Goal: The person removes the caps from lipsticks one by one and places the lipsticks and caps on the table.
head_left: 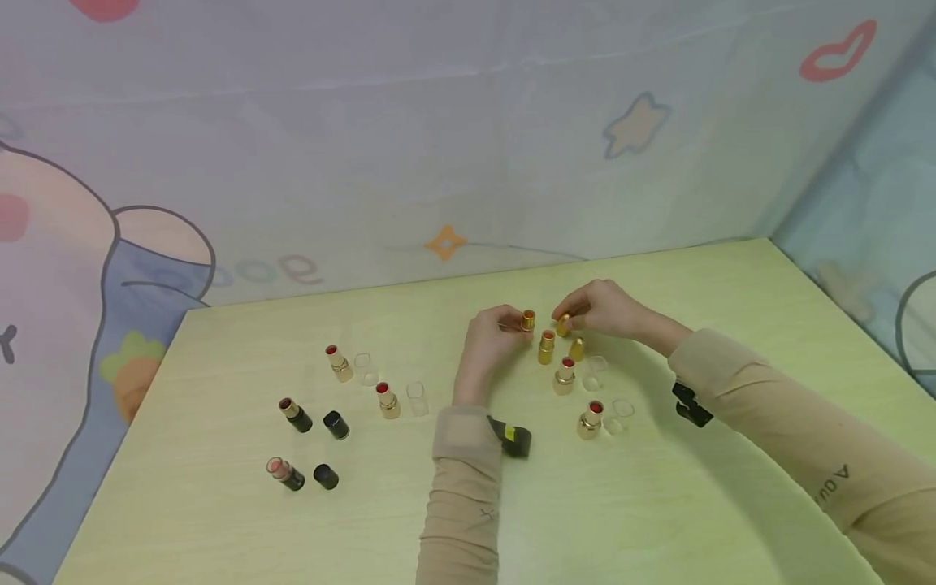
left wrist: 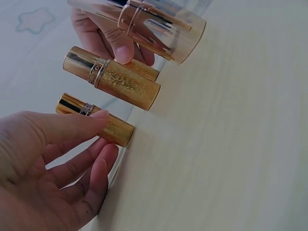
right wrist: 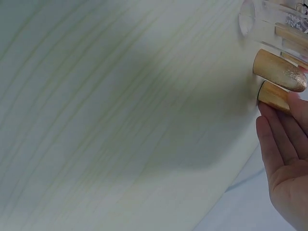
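Note:
At the back of the table my left hand point(head_left: 488, 341) pinches an uncapped gold lipstick point(left wrist: 119, 131) between thumb and fingers; it stands upright. Just to its right, my right hand point(head_left: 608, 309) holds a gold cap point(right wrist: 273, 97) by its sides, its open end at the tabletop. Between and in front of the hands stands a second uncapped gold lipstick point(head_left: 546, 349), with another gold cap point(head_left: 577, 350) beside it. Nearer the front are two pale-gold lipsticks with red tips, one point(head_left: 564, 377) behind the other point(head_left: 589, 421), with clear caps point(head_left: 615, 425) to their right.
On the left stand two more pale-gold lipsticks point(head_left: 388, 402) with clear caps point(head_left: 418, 400). Farther left are two black lipsticks point(head_left: 296, 415) with black caps point(head_left: 336, 425) beside them. A printed cloth point(head_left: 380, 162) hangs behind the table's back edge.

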`<state>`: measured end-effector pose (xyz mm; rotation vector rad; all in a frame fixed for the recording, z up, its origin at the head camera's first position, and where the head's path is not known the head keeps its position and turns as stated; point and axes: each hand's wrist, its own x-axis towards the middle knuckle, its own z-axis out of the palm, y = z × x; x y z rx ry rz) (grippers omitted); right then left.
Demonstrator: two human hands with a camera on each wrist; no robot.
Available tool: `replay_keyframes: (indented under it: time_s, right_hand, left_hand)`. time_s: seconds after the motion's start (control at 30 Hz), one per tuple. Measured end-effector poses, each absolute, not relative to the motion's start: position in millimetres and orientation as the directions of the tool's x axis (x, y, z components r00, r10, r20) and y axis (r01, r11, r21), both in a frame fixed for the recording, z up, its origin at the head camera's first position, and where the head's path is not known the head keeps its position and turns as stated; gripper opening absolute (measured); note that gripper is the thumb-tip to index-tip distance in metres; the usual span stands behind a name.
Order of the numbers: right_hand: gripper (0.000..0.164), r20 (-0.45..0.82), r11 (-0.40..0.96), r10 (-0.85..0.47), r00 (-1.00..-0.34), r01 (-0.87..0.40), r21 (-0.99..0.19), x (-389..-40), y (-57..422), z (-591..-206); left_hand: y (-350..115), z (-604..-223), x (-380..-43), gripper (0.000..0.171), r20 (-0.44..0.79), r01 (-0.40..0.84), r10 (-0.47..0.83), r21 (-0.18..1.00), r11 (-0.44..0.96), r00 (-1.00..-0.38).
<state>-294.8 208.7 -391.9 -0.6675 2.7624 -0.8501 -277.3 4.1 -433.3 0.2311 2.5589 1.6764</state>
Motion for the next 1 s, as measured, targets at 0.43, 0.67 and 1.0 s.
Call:
replay_keyframes:
  time_s: [0.43,0.67,1.0]
  right_hand:
    - [0.020,-0.058,0.742,-0.447,-0.893,-0.334,-0.582,-291,206,-390]
    - [0.028,-0.091,0.737,-0.447,-0.890,-0.309,-0.601,-288,208,-389]
    - [0.041,-0.032,0.699,-0.355,-0.934,-0.243,-0.673,-283,211,-383]
  left_hand:
    - [6,-434,-276,0.020,-0.009,0.057,0.157,0.909,0.412,-0.988]
    - [6,-434,-274,0.031,-0.044,0.028,0.158,0.905,0.425,-0.986]
    - [-2,-428,-267,0.039,0.006,0.026,0.045,0.893,0.450,-0.999]
